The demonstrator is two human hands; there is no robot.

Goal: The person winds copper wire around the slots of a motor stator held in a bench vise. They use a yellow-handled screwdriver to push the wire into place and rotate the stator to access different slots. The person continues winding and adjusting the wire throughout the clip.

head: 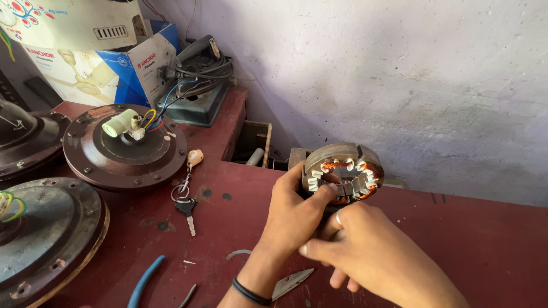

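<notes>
My left hand (pixel 290 219) grips a round fan stator (pixel 343 173) with copper windings and white slot insulation, held tilted above the red table (pixel 468 239). The thumb lies across the stator's inner ring. My right hand (pixel 365 256) sits just below and in front of the stator, fingers curled against my left hand, with a ring on one finger. Whether it holds anything I cannot see.
Three brown ceiling fan motor housings (pixel 123 145) lie at the left. A key with keyring (pixel 186 202), blue-handled pliers (pixel 142 280) and small snips (pixel 291 282) rest on the table. Cardboard boxes (pixel 108 63), an old clothes iron (pixel 197 57) and a wooden box (pixel 251 142) stand behind.
</notes>
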